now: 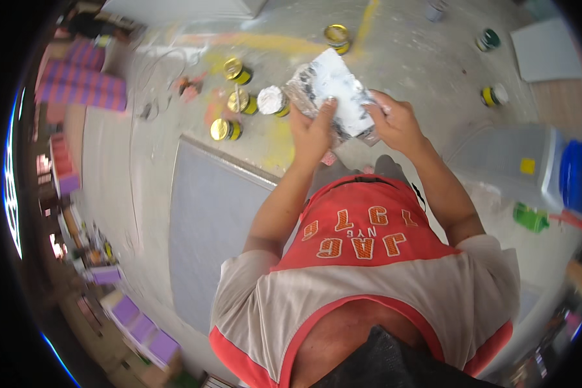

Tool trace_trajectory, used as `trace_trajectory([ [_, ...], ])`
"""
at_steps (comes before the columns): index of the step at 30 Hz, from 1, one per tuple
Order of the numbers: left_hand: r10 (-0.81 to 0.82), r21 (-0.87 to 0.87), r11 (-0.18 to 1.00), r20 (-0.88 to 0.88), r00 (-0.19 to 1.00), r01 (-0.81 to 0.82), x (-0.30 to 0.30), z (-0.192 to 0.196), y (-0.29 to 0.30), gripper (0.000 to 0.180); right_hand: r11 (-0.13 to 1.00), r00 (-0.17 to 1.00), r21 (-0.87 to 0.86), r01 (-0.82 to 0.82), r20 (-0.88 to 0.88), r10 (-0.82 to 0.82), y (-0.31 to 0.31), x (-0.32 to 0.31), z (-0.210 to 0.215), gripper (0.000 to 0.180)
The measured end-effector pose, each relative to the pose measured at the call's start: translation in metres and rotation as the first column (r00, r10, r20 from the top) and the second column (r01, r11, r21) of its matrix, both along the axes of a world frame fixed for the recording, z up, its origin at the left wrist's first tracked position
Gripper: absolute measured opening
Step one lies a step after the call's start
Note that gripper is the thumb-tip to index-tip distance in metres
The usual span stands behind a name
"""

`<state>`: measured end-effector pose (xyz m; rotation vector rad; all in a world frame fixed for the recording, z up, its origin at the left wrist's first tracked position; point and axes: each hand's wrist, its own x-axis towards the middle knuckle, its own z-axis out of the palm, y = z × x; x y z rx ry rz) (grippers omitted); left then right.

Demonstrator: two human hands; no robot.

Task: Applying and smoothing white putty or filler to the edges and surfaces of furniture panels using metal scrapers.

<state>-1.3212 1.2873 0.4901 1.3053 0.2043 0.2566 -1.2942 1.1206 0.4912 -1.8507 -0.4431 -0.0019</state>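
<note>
A flat, roughly rectangular piece (346, 94) thickly smeared with white, with dark patches and a crinkled greyish edge, is held in front of me above the floor. What it is made of I cannot tell. My left hand (313, 131) grips its near left edge, thumb on the white face. On the right side, my right hand (396, 121) pinches the edge between thumb and fingers. Beyond my left hand, a can with a white-covered top (271, 100) stands near a gold-topped can (239, 101) that has a stick-like tool across it.
More gold-topped cans (225, 130) stand left, with another can (337, 39) farther ahead. A large grey panel (220, 226) lies to my left. At right are a translucent bin (530, 145), a blue container (581, 178), a green bottle (530, 217) and a tipped can (495, 96).
</note>
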Motion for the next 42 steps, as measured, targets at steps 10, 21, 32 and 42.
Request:
trace_trajectory([
  [10,-0.462,-0.692,0.704,-0.278,0.842,0.158,0.043,-0.028,0.056,0.049,0.782,0.758,0.091,0.617,0.198,-0.621,0.006,0.013,-0.062,0.042],
  [21,-0.821,-0.741,0.440,-0.103,0.561,0.508,0.089,-0.041,-0.011,0.045,0.899,0.768,0.001,0.437,-0.522,-0.373,-0.002,-0.020,-0.013,0.047],
  [32,-0.827,0.288,0.427,-0.258,0.499,0.857,0.098,0.006,-0.008,0.032,0.914,0.852,-0.040,0.404,-0.348,-0.392,-0.089,-0.016,0.001,0.018],
  [42,-0.802,-0.267,0.476,0.260,0.538,0.838,0.040,0.014,-0.009,0.129,0.657,0.736,0.679,0.328,-0.620,0.273,-0.058,0.014,-0.010,0.025],
])
